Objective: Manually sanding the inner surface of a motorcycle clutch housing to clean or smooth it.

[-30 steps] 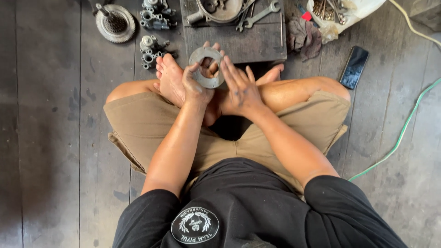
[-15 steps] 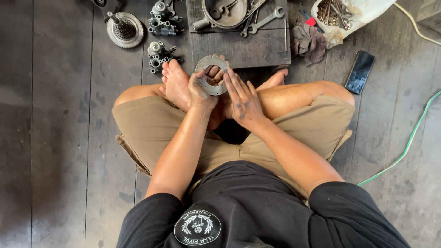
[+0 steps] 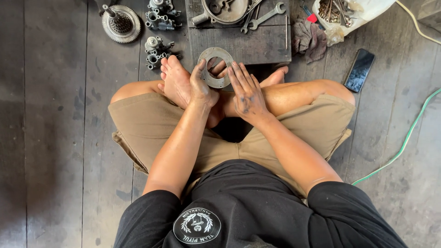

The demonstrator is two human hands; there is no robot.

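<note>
I sit cross-legged on a dark wooden floor. My left hand point(image 3: 203, 87) grips a flat grey metal ring plate point(image 3: 216, 67) by its lower left edge, thumb on its face and fingers showing through the centre hole. My right hand point(image 3: 245, 89) lies flat with fingers spread, its fingertips touching the ring's right edge. Both hands are smeared with dark grease. The ring is held above my crossed feet, just in front of a dark wooden board point(image 3: 257, 46).
On the board lie a metal cover point(image 3: 225, 10) and open-ended wrenches point(image 3: 266, 16). To the left sit a round geared clutch part point(image 3: 121, 23) and small engine pieces point(image 3: 156, 48). A rag point(image 3: 308, 40), a bag of parts point(image 3: 349, 14), a black phone point(image 3: 359, 70) and a green hose point(image 3: 404, 142) lie right.
The view has shifted slightly. My right hand has flattened against the ring's right side while my left keeps its grip; the ring stays over my feet.
</note>
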